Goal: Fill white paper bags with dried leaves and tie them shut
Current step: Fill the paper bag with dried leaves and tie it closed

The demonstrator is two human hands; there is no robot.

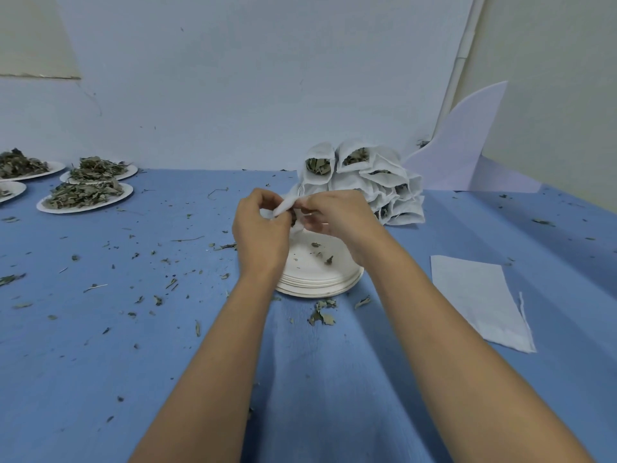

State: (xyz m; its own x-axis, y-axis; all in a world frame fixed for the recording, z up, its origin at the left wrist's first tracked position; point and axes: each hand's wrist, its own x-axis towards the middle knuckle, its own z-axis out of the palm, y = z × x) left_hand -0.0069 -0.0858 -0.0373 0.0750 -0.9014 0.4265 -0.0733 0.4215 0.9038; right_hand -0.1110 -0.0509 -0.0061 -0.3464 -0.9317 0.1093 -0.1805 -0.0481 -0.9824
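Blue tabletop [100, 362], littered with leaf crumbs, runs back to a pale wall [233, 78]. Plates of dried leaves [85, 195] sit far left, a pile of filled bags [367, 175] far right of centre, flat empty bags [477, 295] near right. The widest open stretch lies near left. Dead centre, above a stack of paper plates [317, 282], left hand [260, 228] and right hand [337, 218] both pinch one white paper bag [285, 205] between their fingertips.
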